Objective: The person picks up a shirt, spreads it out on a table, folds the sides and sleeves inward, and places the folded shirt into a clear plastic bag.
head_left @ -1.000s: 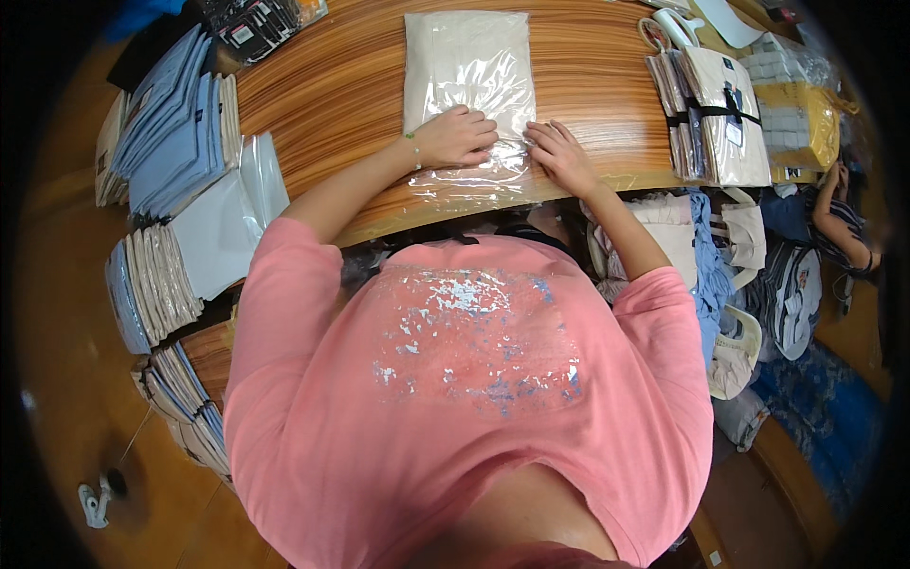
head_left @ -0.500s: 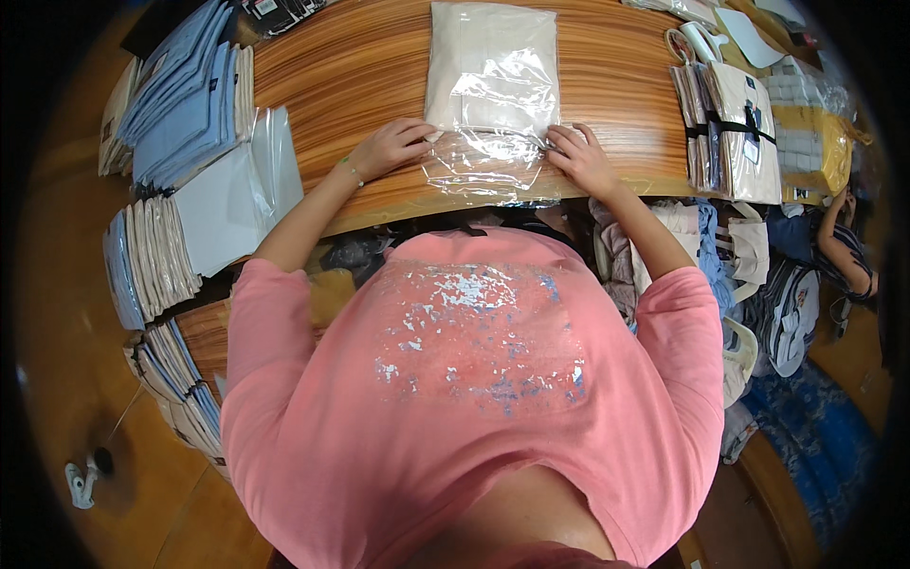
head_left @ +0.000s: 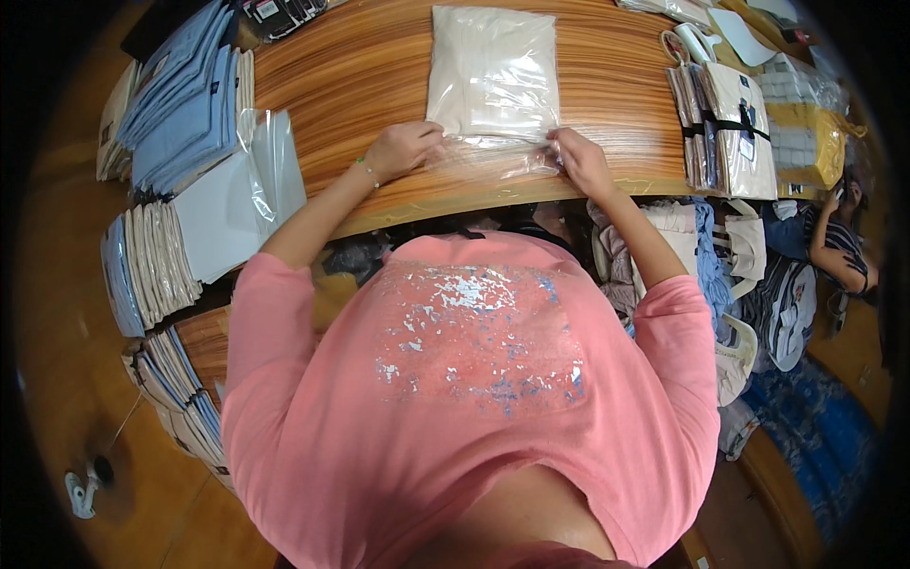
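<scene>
A folded cream cloth in a clear plastic bag (head_left: pixel 493 71) lies on the wooden table straight ahead of me. The loose near end of the bag spreads past the cloth toward the table's front edge, crinkled and shiny. At its left corner, my left hand (head_left: pixel 408 149) is closed with fingertips pinching the plastic. My right hand (head_left: pixel 581 159) pinches the same end at the right corner, its fingers curled in. The plastic stretches between the two hands, just below the cloth's near edge.
Folded blue cloths (head_left: pixel 185 104) are piled at the left, beside clear plastic sleeves (head_left: pixel 275 156) and wrapped cream packets (head_left: pixel 156 248). A strapped cloth bundle (head_left: pixel 735 128) and a yellow-and-white package (head_left: pixel 806 123) stand at right. Another person's arm (head_left: pixel 839 251) shows far right.
My fingers have gone from lying spread at the bag's corners to pinching its near end. That end, which hung to the table's edge, now reaches less far toward me.
</scene>
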A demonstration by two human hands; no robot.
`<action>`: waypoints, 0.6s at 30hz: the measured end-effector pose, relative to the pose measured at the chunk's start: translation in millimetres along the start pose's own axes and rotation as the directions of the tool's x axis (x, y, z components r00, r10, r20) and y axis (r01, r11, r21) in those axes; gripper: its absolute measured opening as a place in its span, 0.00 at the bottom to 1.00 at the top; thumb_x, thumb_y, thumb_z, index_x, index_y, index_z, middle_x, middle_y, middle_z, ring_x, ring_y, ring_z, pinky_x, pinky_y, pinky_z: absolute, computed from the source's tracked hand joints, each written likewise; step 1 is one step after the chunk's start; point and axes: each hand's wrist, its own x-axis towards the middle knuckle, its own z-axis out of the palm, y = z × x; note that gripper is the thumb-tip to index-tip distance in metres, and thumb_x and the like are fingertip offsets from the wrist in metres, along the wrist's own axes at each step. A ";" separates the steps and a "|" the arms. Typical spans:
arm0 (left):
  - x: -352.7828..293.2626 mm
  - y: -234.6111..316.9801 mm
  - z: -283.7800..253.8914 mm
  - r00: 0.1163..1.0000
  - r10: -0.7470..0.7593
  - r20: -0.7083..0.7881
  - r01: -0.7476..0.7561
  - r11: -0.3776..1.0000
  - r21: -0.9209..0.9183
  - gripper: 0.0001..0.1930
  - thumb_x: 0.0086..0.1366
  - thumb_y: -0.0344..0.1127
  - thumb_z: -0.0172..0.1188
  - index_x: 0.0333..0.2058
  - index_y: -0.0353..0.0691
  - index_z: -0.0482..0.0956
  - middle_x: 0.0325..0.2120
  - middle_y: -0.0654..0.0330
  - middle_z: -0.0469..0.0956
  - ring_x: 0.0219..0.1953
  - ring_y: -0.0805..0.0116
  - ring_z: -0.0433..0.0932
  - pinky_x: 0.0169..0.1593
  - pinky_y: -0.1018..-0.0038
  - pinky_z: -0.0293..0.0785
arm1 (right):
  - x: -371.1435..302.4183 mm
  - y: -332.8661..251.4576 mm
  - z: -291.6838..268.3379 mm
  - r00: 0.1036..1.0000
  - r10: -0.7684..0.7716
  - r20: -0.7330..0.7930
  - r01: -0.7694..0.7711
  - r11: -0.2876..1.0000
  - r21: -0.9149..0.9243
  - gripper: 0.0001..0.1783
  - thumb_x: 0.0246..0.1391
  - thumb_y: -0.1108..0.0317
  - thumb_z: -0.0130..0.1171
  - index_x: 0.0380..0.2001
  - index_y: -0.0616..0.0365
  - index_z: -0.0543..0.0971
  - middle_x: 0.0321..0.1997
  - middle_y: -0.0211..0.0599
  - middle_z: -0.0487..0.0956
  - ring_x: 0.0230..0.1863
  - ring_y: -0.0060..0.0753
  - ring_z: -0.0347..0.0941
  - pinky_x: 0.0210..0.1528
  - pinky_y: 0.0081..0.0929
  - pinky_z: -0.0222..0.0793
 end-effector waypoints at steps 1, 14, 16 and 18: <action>-1.3 -0.2 5.3 0.989 -0.111 -0.093 0.104 0.991 -0.082 0.09 0.60 0.38 0.53 0.34 0.40 0.76 0.32 0.56 0.76 0.36 0.58 0.77 0.40 0.68 0.73 | 4.6 0.3 3.6 0.989 0.133 -0.059 -0.125 0.984 0.124 0.13 0.58 0.60 0.47 0.34 0.61 0.72 0.38 0.48 0.75 0.43 0.49 0.71 0.43 0.35 0.67; 47.9 5.4 36.2 0.569 -0.647 -0.508 0.601 0.748 -0.280 0.15 0.68 0.43 0.42 0.30 0.38 0.68 0.27 0.48 0.74 0.30 0.47 0.73 0.33 0.60 0.65 | 66.3 1.6 28.2 0.680 0.647 -0.344 -0.613 0.760 0.218 0.22 0.59 0.47 0.42 0.34 0.52 0.78 0.30 0.47 0.78 0.36 0.54 0.73 0.38 0.42 0.65; 49.0 5.2 34.7 0.568 -0.678 -0.466 0.624 0.724 -0.294 0.14 0.68 0.42 0.42 0.31 0.38 0.68 0.27 0.47 0.74 0.31 0.45 0.72 0.33 0.59 0.65 | 68.9 3.1 29.2 0.663 0.659 -0.356 -0.632 0.747 0.206 0.21 0.58 0.47 0.43 0.37 0.49 0.79 0.32 0.47 0.79 0.37 0.53 0.73 0.39 0.42 0.66; 49.5 5.3 33.7 0.562 -0.701 -0.438 0.649 0.703 -0.292 0.13 0.68 0.42 0.42 0.32 0.38 0.67 0.27 0.47 0.74 0.31 0.45 0.72 0.34 0.58 0.65 | 70.9 3.3 29.8 0.648 0.682 -0.340 -0.661 0.725 0.195 0.21 0.57 0.47 0.44 0.39 0.47 0.79 0.34 0.46 0.79 0.39 0.53 0.74 0.40 0.42 0.66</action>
